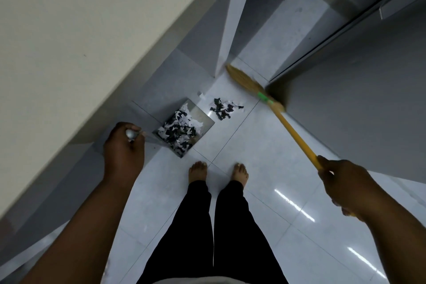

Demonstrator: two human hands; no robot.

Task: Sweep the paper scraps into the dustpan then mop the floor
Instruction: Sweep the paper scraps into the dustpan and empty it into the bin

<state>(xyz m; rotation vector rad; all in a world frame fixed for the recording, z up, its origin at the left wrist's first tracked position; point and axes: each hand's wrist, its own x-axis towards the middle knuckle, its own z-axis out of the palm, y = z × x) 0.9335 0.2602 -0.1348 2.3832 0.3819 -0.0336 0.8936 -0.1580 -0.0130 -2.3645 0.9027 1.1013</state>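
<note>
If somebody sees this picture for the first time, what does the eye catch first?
Probably the metal dustpan near the wall, heaped with black and white paper scraps, held by the left hand. Beside its open edge a smaller pile of scraps lies on the floor. The right hand holds a yellow-handled broom beyond that pile.

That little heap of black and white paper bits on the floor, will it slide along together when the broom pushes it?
Probably not neatly. The paper scraps look small, thin and loose, so likely very light and apt to scatter. A few white bits already lie apart near the dustpan. The glossy tile floor should let them slide easily.
</note>
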